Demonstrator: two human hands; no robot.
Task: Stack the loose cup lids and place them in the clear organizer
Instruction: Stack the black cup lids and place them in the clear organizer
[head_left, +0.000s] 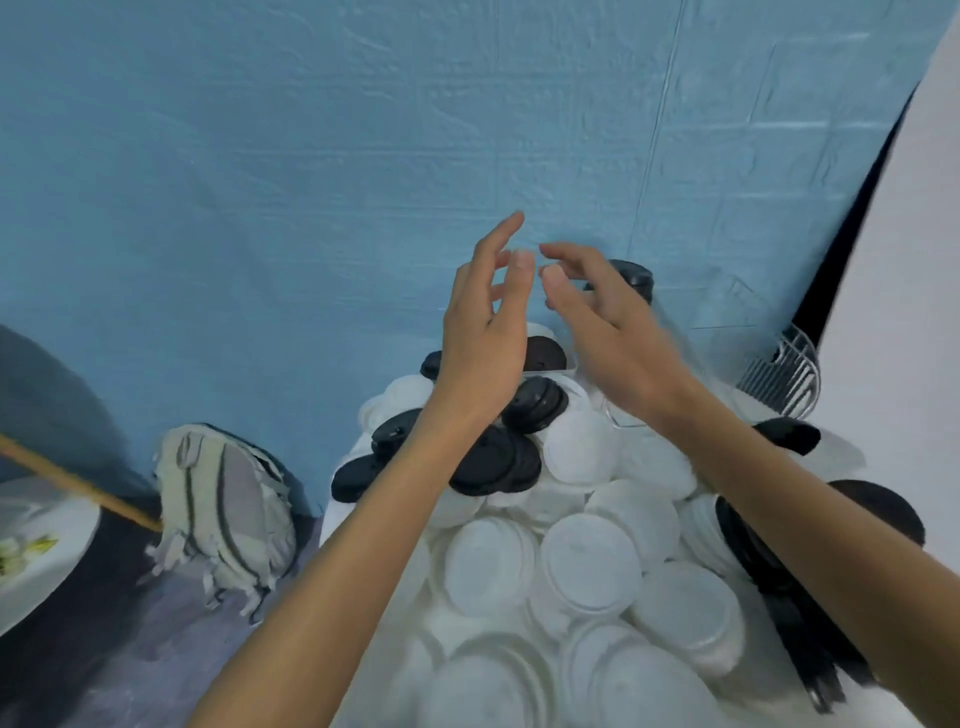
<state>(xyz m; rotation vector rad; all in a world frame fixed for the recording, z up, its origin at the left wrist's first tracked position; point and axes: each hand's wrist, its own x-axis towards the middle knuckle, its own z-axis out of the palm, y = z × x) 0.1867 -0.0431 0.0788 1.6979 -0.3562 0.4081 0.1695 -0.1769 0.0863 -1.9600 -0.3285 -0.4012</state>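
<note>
Left hand (485, 332): raised, fingers spread, holding nothing.
Right hand (605, 322): fingers loosely spread (blurred), empty.
Lids: round white plastic lids (589, 564) heaped with glossy black lids (491, 460).

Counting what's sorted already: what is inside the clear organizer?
Black lids show inside the clear organizer. The left hand and right hand cover the rest.

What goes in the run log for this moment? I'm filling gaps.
left hand: open, empty | right hand: open, empty | both raised over lid pile | clear organizer: behind hands
</note>
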